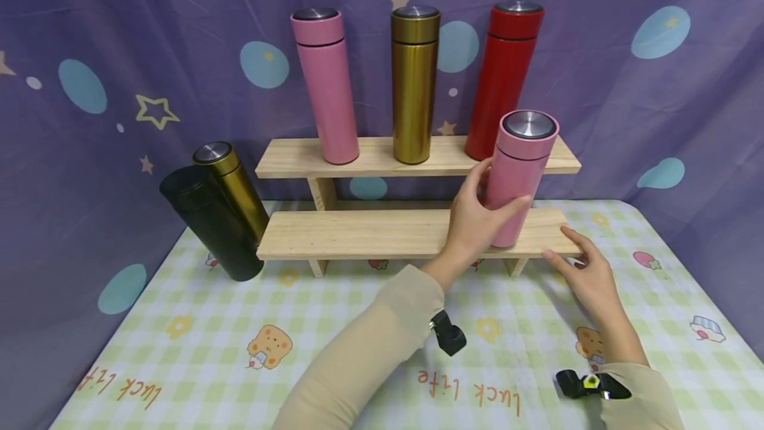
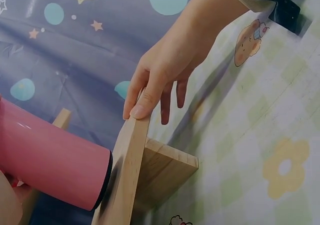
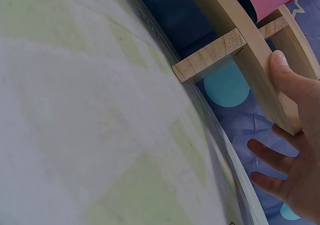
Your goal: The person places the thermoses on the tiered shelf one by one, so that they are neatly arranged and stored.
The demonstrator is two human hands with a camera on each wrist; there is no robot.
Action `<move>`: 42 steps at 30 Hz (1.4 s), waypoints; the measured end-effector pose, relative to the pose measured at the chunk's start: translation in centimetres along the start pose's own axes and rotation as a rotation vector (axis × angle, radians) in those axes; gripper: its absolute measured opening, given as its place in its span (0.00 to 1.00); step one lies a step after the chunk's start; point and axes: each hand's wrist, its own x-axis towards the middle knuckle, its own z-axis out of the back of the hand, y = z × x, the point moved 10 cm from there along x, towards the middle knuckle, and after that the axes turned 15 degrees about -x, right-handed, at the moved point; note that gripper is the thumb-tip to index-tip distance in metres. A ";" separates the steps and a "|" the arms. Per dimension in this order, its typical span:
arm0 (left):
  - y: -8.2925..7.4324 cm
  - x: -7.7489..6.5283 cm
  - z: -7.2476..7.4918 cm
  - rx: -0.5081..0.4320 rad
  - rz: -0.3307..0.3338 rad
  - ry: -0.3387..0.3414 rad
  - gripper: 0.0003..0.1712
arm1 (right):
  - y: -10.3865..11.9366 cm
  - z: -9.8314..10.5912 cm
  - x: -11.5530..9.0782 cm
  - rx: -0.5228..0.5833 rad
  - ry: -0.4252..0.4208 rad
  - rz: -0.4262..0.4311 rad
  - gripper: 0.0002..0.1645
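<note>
My left hand [image 1: 474, 221] grips a pink thermos flask [image 1: 518, 174] with a steel-topped lid, fingers behind and thumb across the front. Its dark base is right at the lower board [image 1: 358, 234] of a two-tier wooden display shelf, near the right end. At that end, my right hand [image 1: 587, 274] holds the board's corner between thumb [image 3: 282, 67] and index finger, with its other fingers spread below. In the left wrist view, the flask [image 2: 55, 155] leans close over the board.
On the upper tier [image 1: 373, 158] stand another pink flask [image 1: 327, 85], a gold flask [image 1: 414, 85] and a red flask [image 1: 507, 78]. A black flask [image 1: 215, 227] and a second gold flask [image 1: 235, 184] are left of the shelf. A purple curtain [image 1: 179, 32] hangs behind the checked tablecloth [image 1: 221, 324].
</note>
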 end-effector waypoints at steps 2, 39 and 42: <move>0.0 0.0 -0.1 -0.004 0.000 0.001 0.42 | 0.0 0.0 0.0 0.000 -0.003 0.001 0.46; 1.1 -0.2 -1.0 -0.002 0.106 0.095 0.44 | -0.1 0.0 0.1 -0.004 0.010 -0.009 0.47; 0.8 -0.4 -0.6 -0.014 0.082 0.085 0.44 | -0.1 0.0 0.1 -0.003 0.010 -0.013 0.47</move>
